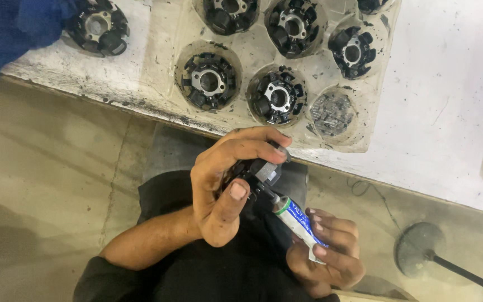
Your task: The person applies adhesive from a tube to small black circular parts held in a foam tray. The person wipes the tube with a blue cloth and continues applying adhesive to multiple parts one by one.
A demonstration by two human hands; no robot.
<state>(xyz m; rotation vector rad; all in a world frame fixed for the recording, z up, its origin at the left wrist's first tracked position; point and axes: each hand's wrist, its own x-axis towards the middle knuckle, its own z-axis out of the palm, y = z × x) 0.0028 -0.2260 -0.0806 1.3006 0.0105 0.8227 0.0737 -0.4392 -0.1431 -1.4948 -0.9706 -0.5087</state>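
Left hand (222,187) curled around black stator (255,170)

Left hand (225,184) raised in front of the torso, palm turned toward the camera, fingers curled over the top and closed in a grip, thumb (231,198) pressed up from below with the nail facing the camera. Fingertips grimy. Left forearm (146,240) bare, running down-left from the wrist, elbow bent, black sleeve at the upper arm. Right hand (325,251) lower and to the right of the left hand, just beside it, fingers wrapped shut in a pinch-type grip, knuckles and nails facing up. Right wrist and forearm mostly out of view at the bottom edge.
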